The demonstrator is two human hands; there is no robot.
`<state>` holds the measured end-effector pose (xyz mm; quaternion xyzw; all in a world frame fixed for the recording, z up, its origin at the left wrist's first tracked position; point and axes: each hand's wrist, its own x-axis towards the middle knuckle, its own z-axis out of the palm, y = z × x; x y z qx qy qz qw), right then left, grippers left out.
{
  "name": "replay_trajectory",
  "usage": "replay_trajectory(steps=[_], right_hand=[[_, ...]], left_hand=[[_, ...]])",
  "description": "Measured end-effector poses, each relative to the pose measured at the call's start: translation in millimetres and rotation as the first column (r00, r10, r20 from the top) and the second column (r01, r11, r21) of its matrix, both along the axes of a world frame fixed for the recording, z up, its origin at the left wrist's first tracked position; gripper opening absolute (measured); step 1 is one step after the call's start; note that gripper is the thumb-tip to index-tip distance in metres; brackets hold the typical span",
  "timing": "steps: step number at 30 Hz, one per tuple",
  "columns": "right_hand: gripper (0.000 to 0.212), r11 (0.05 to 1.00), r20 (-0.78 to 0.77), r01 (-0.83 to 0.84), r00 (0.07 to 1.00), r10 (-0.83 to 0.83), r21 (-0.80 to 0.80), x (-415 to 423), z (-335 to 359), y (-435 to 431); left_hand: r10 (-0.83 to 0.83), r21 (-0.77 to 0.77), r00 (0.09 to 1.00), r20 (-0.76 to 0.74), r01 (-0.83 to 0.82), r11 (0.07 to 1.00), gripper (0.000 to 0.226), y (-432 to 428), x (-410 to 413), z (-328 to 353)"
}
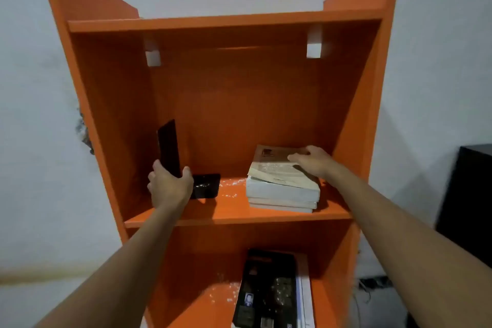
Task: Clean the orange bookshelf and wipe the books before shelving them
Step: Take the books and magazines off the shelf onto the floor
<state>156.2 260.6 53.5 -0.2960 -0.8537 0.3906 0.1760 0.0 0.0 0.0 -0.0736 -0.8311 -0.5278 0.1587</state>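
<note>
View from the head camera, facing a white wall (pixel 40 88). The orange bookshelf (pixel 239 104) stands against it and fills the centre; a black cabinet (pixel 468 200) stands low at the right, apart from it. On the middle shelf (pixel 234 210), a stack of books (pixel 282 194) lies flat towards the right side, page edges forward. The top book (pixel 269 165) sits tilted on the stack. In the compartment below, a black book (pixel 269 287) lies on a white one (pixel 304 298). A black L-shaped bookend (pixel 170 146) stands at the left of the middle shelf, its base plate flat on the board. The left hand (pixel 170 184) grips the upright plate near its foot, fingers (pixel 157 168) behind and thumb in front. The right hand (pixel 314 161) holds the top book, thumb across the cover, fingers bent over the far edge. White dust (pixel 229 186) speckles the board between bookend and stack.
</note>
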Motion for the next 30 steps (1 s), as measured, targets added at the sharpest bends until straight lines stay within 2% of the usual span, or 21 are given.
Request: replay_trajectory(steps=[3,7,10,16,19,21,23,27,30], right_hand=[[0.033,0.999,0.096,-0.002,0.995,0.005,-0.036,-25.4,-1.3,22.3],[0.041,0.993,0.169,-0.09,0.98,0.103,-0.079,-53.2,-7.6,44.5],[0.045,0.987,0.127,-0.107,0.984,0.122,-0.122,-58.5,-8.0,48.4],[0.033,0.982,0.056,-0.089,0.994,0.099,-0.165,-51.5,-12.7,35.5],[0.025,0.966,-0.019,-0.037,0.999,0.033,-0.256,-36.7,-18.1,19.3],[0.045,0.947,-0.082,0.003,0.996,-0.031,-0.323,-23.9,-23.6,4.5],[0.072,0.952,-0.085,0.075,0.991,-0.104,-0.296,-10.7,-30.5,-9.4],[0.08,0.982,0.144,0.174,0.976,-0.161,-0.08,28.7,-40.2,-43.0],[0.08,0.949,0.174,0.154,0.979,-0.109,-0.274,45.4,-42.2,-63.5]], left_hand=[[0.095,0.085,0.994,-0.059,-0.09,0.992,0.045,11.5,-7.5,-5.3],[0.129,0.116,0.988,-0.085,-0.119,0.986,0.019,12.5,-13.0,-15.4],[0.138,0.096,0.986,-0.09,-0.129,0.987,0.021,6.1,-25.9,-20.9],[0.05,0.086,0.991,-0.121,-0.039,0.996,0.019,0.7,-28.0,-23.3],[0.039,0.097,0.99,-0.135,-0.026,0.995,0.02,-0.9,-17.5,-21.1],[0.026,0.117,0.989,-0.146,-0.009,0.993,0.022,-4.8,-11.7,-19.4],[0.015,0.13,0.985,-0.174,0.008,0.991,0.022,-7.3,-6.4,-15.8],[-0.023,0.147,0.97,-0.242,0.06,0.987,0.019,-18.8,7.0,-13.7],[-0.026,0.141,0.962,-0.272,0.067,0.988,0.02,-27.9,13.1,-15.1]])
